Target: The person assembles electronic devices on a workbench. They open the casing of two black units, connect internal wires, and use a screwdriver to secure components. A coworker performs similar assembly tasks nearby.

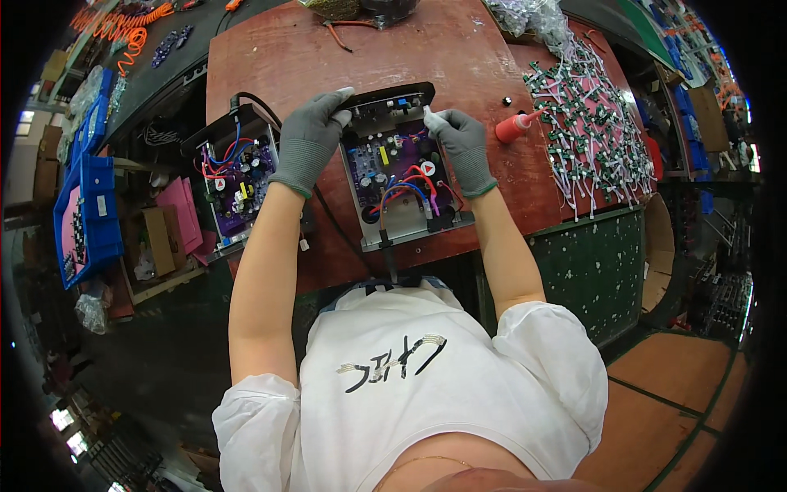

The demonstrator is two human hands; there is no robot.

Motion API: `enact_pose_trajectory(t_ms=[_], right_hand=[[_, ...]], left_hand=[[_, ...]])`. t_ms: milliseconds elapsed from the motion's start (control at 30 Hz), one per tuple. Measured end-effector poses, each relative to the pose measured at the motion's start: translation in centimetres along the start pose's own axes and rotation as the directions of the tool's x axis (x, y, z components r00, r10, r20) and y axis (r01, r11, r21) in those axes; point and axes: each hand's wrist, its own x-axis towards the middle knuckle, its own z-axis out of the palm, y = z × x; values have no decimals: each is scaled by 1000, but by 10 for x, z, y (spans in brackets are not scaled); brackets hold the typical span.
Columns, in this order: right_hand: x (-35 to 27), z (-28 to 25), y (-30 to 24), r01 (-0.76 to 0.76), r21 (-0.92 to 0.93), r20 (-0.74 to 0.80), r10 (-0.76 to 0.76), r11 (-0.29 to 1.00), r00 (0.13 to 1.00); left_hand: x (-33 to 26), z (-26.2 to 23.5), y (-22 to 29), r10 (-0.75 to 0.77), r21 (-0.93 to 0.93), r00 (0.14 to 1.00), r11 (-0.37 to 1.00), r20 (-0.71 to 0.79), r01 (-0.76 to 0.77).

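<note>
A metal case (403, 223) lies on the reddish wooden table (459, 53), straight in front of the person's chest. Inside it sits a purple circuit board (361, 166), with red and blue wires (407, 186) looping over its nearer half and covering some of the small parts there. A black panel (389, 97) stands along the case's far edge; what is behind it is hidden.

The left hand (311, 138), in a grey glove with pale fingertips, pinches the panel's left end between thumb and fingers. The gloved right hand (464, 149) is at the opposite end, its fingers bent and drawn together, fingertips at the panel's corner; whether they pinch it or only press on it I cannot tell.

To the left stands a similar open case (238, 182), its right side partly covered by the left forearm. A black cable (326, 209) passes behind the left glove and comes out nearer the person.

To the right is a red bottle (513, 128), just beside a heap of small green boards with white leads (592, 135), too tangled to tell apart. At the top a plastic bag (391, 10) is cut off by the frame; a blue bin (100, 209) hangs at far left, bent by the lens.
</note>
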Motion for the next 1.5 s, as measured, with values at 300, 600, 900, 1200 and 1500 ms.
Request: enact_pose_trajectory(t_ms=[300, 600, 900, 1200, 1500], right_hand=[[-1, 5, -1, -47, -28, 34, 48, 998, 998], [0, 7, 9, 9, 23, -13, -9, 1000, 1000], [4, -1, 2, -97, 67, 70, 92, 993, 993], [16, -21, -2, -92, 254, 307, 10, 963, 952], [-1, -4, -12, -185, 493, 279, 47, 850, 959]], left_hand=[[-1, 0, 5, -78, -58, 996, 995, 31, 79], [0, 4, 3, -10, 45, 1000, 999, -4, 10], [0, 5, 4, -8, 45, 1000, 999, -19, 9], [0, 4, 2, -44, 2, 999, 999, 0, 44], [-1, 4, 2, -1, 51, 1000, 999, -18, 2]])
